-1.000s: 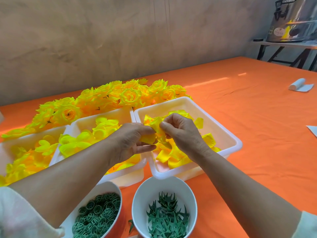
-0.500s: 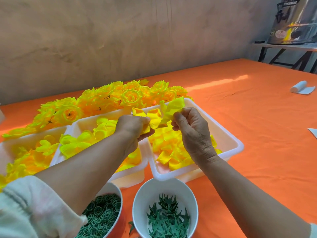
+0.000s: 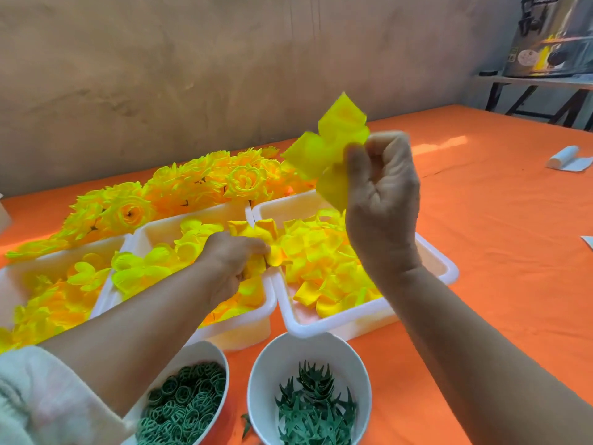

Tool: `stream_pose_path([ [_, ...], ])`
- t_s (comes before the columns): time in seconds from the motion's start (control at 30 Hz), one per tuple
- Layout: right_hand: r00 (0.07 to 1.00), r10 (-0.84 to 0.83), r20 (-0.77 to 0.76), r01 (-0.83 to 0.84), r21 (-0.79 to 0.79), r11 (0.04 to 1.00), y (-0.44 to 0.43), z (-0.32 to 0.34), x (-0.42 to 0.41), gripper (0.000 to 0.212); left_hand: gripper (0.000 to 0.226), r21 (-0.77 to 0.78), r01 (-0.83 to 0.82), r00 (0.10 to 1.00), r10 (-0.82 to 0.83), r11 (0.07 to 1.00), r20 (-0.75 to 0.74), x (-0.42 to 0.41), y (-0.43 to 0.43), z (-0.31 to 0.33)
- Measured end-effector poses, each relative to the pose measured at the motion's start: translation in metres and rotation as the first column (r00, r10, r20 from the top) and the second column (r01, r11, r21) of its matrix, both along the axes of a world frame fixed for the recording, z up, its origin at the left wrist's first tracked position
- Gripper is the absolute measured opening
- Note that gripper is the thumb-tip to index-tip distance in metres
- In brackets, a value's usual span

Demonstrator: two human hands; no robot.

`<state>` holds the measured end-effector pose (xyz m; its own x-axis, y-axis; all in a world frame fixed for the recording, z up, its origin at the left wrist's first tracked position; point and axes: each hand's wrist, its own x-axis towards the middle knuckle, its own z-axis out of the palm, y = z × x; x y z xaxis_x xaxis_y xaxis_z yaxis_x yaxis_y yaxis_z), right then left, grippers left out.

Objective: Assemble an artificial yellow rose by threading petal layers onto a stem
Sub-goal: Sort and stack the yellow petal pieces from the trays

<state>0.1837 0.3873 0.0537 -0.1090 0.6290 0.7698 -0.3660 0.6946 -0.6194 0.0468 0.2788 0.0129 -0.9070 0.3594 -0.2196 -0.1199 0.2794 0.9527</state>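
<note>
Bare orange tablecloth point(image 3: 497, 268) is lying open across the frame's right half, broken only by a white roll point(image 3: 564, 157) near the right edge. White trays point(image 3: 346, 322) are filling the centre and left, finished roses point(image 3: 205, 184) are crowding the strip behind them, two white bowls point(image 3: 268, 379) are blocking the lower centre, and the right hand point(image 3: 382, 194), pinching a petal layer point(image 3: 330, 146), is hanging above the rightmost tray.

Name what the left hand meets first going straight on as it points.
The left hand, gripping the half-built rose, would probably meet the loose petals in the right tray; depth unclear.
</note>
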Motion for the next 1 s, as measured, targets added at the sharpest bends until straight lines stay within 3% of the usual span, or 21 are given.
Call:
stream_pose_path([
  [0.07, 0.992, -0.128, 0.018, 0.128, 0.045, 0.991, 0.013, 0.007, -0.005, 0.01, 0.051, 0.08, 0.025, 0.995, -0.032, 0.997, 0.094, 0.001, -0.003, 0.0],
  [0.13, 0.957, -0.191, 0.218, 0.185, 0.051, 0.981, 0.029, -0.002, -0.014, 0.009, 0.05, 0.152, 0.047, 0.988, -0.068, 0.987, 0.137, 0.006, -0.002, 0.004],
  [0.17, 0.887, -0.205, 0.415, 0.197, 0.063, 0.979, 0.036, -0.011, -0.019, 0.014, 0.048, 0.169, 0.058, 0.986, -0.083, 0.984, 0.145, 0.009, -0.001, 0.006],
  [0.2, 0.74, -0.212, 0.639, 0.2, 0.092, 0.976, 0.042, -0.021, -0.022, 0.021, 0.045, 0.174, 0.069, 0.984, -0.095, 0.982, 0.147, 0.012, 0.0, 0.007],
  [0.23, 0.565, -0.198, 0.801, 0.168, 0.123, 0.978, 0.045, -0.031, -0.024, 0.028, 0.043, 0.173, 0.08, 0.983, -0.106, 0.982, 0.147, 0.014, 0.001, 0.007],
  [0.27, 0.452, -0.186, 0.873, 0.115, 0.15, 0.982, 0.044, -0.039, -0.024, 0.033, 0.04, 0.17, 0.092, 0.982, -0.117, 0.981, 0.146, 0.016, 0.002, 0.008],
  [0.3, 0.443, -0.177, 0.879, 0.064, 0.166, 0.984, 0.04, -0.044, -0.023, 0.034, 0.036, 0.17, 0.103, 0.981, -0.128, 0.98, 0.145, 0.018, 0.002, 0.008],
  [0.4, 0.679, -0.058, 0.732, -0.084, 0.155, 0.984, 0.015, -0.051, -0.016, 0.028, 0.023, 0.188, 0.118, 0.977, -0.148, 0.975, 0.153, 0.02, 0.003, 0.007],
  [0.43, 0.708, -0.009, 0.706, -0.139, 0.152, 0.979, 0.007, -0.053, -0.015, 0.026, 0.021, 0.197, 0.13, 0.973, -0.163, 0.972, 0.162, 0.021, 0.003, 0.006],
  [0.53, 0.677, 0.035, 0.735, -0.231, 0.167, 0.959, -0.011, -0.061, -0.013, 0.03, 0.017, 0.23, 0.202, 0.943, -0.253, 0.952, 0.216, 0.024, 0.0, 0.007],
  [0.63, 0.681, 0.029, 0.732, -0.194, 0.142, 0.971, -0.009, -0.066, -0.017, 0.034, 0.022, 0.271, 0.257, 0.909, -0.327, 0.928, 0.258, 0.025, -0.005, 0.007],
  [1.0, 0.731, 0.23, 0.642, -0.194, -0.129, 0.973, -0.002, -0.067, -0.019, 0.023, 0.029, 0.266, 0.319, 0.896, -0.381, 0.91, 0.227, 0.027, -0.004, 0.004],
])
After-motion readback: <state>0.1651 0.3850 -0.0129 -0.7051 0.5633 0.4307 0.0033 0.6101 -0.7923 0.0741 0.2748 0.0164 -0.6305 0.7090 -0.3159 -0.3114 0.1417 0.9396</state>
